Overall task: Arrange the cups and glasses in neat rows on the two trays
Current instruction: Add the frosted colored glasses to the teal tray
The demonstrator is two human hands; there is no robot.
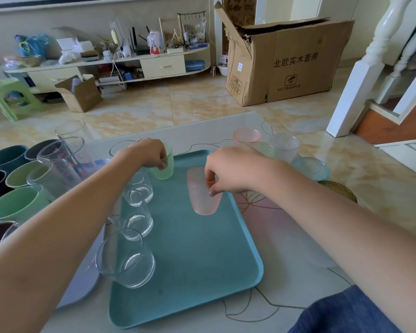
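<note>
The left hand (151, 152) grasps a green cup (165, 168) by its rim, at the far left corner of the teal tray (202, 260); the fingers hide most of the rim, and I cannot tell if the cup already stands on the tray. The right hand (228, 171) pinches the rim of a pink cup (203, 195) over the far middle of the tray; the cup looks tilted, and whether its bottom touches the tray is unclear. Along the left edge of the tray stands a row of clear glasses (127, 258), partly covered by the left forearm. On the left, mugs (15, 203) and tall glasses (63, 162) crowd together, cut off by the frame; the second tray (82, 287) under them shows only as a grey corner. Beyond the right hand, more frosted cups (283, 144) stand on the table (286, 272), half hidden.
</note>
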